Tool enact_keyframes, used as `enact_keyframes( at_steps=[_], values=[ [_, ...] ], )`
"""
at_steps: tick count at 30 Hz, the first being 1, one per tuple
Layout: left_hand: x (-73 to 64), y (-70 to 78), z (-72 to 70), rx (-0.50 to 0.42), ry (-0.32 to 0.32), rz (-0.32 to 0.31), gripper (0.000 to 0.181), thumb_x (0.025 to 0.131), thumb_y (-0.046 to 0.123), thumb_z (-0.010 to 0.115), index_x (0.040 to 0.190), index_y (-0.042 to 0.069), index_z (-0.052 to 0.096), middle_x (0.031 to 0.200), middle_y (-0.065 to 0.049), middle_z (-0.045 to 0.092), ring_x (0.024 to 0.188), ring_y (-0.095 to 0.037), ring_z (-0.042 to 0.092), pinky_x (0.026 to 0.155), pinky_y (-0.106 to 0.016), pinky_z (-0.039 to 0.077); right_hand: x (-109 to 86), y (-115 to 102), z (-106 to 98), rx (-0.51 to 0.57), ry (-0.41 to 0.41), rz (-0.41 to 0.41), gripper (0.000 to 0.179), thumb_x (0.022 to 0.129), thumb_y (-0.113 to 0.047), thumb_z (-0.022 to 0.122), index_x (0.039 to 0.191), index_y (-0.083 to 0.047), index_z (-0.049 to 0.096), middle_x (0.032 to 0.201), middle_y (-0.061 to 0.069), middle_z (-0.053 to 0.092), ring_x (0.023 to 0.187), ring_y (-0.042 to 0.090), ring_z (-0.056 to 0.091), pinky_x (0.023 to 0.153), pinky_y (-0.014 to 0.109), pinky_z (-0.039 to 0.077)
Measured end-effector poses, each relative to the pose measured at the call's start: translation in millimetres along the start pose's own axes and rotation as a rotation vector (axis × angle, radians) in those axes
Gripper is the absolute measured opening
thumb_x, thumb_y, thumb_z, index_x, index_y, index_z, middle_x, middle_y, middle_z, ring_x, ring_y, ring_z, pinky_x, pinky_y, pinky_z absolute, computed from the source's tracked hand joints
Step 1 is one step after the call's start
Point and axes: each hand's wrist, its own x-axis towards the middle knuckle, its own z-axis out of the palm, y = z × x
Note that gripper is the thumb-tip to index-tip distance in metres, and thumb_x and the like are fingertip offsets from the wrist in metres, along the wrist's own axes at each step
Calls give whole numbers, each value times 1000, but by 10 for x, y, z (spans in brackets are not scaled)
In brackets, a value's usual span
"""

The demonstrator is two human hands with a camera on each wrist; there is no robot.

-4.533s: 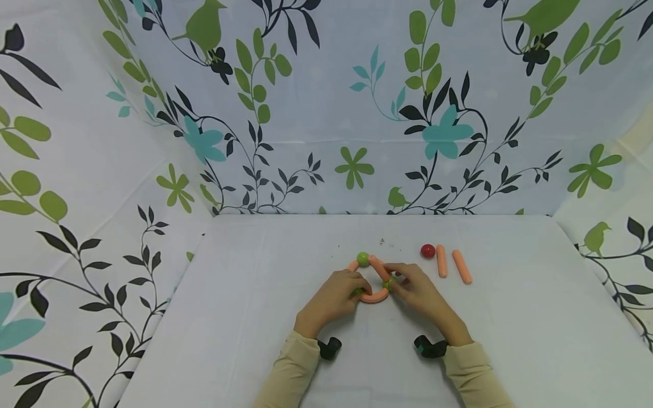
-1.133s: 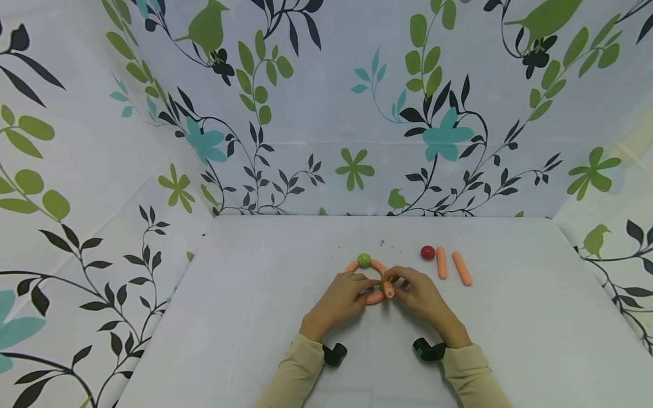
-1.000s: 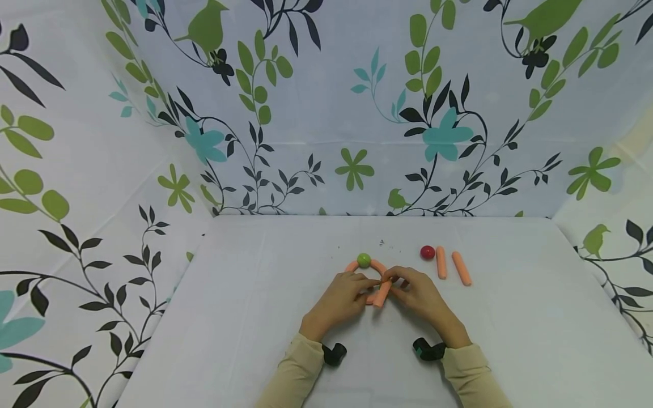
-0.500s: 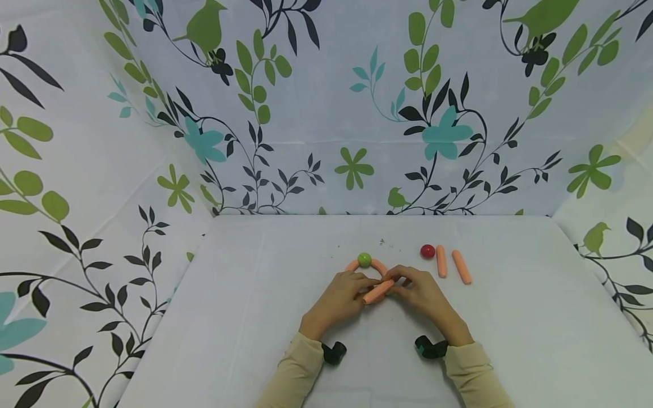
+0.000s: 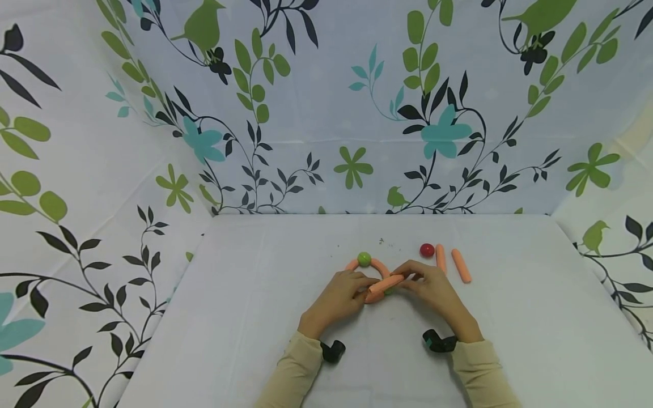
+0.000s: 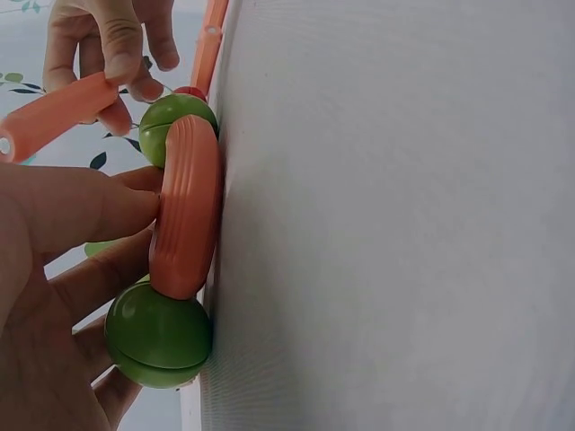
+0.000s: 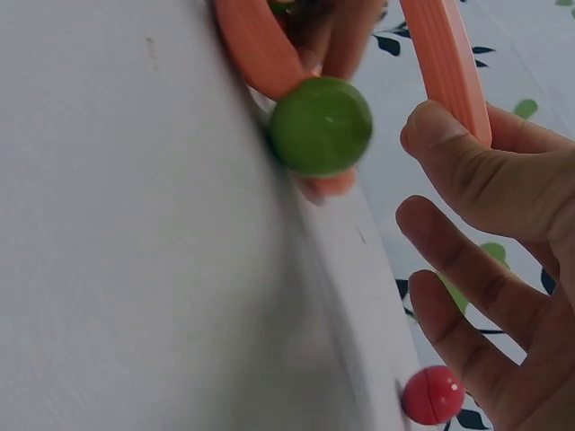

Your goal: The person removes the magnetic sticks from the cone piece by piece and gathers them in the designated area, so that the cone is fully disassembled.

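A ring of curved orange rods and green balls lies on the table before me, one green ball (image 5: 364, 259) at its far side. My left hand (image 5: 343, 294) pinches a curved ridged orange rod (image 6: 187, 206) of that ring between thumb and fingers. Green balls touch both ends of this rod, a nearer one (image 6: 158, 337) and a farther one (image 6: 178, 126). Above the ring's right side, my right hand (image 5: 431, 289) holds a separate orange rod (image 7: 449, 72) by one end, between thumb and forefinger; its other fingers are spread. The hole in its free end shows in the left wrist view.
To the right, beyond my right hand, lie a red ball (image 5: 427, 250) and two straight orange rods, one beside the ball (image 5: 441, 258) and one farther right (image 5: 461, 266). The white table (image 5: 245, 317) ends at a leaf-patterned cloth (image 5: 316, 113).
The separate orange rod has come off the ring's right side, turned, and moved up and right with my right hand. My left hand stays on the ring.
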Motion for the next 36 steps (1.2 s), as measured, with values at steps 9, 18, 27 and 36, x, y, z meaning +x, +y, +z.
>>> enact_keyframes(
  at_steps=[9, 18, 27, 36],
  values=[
    [-15, -20, 2, 19, -38, -12, 40, 97, 4, 62, 134, 17, 72, 112, 4, 77, 97, -8, 66, 94, -31, 52, -36, 75, -263, -28, 89, 81, 22, 90, -19, 82, 111, -24, 78, 103, -1, 76, 93, 18, 65, 77, 24, 53],
    [-26, -4, -20, 9, -37, -10, 39, 97, 3, 61, 131, 16, 73, 109, 4, 77, 87, -6, 59, 83, -24, 47, -133, 198, -543, -48, 207, 133, 24, 94, -25, 79, 117, -16, 76, 107, 8, 78, 94, 8, 64, 76, 16, 52],
    [-18, -10, -32, 10, -35, 9, 38, 98, 2, 61, 132, 15, 73, 109, 2, 77, 86, -6, 60, 80, -21, 46, -243, 359, -735, -66, 295, 165, 28, 98, -34, 74, 123, -20, 74, 115, 7, 77, 96, -13, 56, 82, 10, 46],
    [-20, -2, -32, 6, -32, 13, 38, 97, 2, 62, 131, 13, 73, 108, 2, 77, 84, -5, 57, 78, -20, 44, -316, 489, -842, -81, 375, 238, 36, 99, -36, 72, 128, -14, 71, 122, 10, 71, 95, -4, 53, 76, 8, 45]
  ],
)
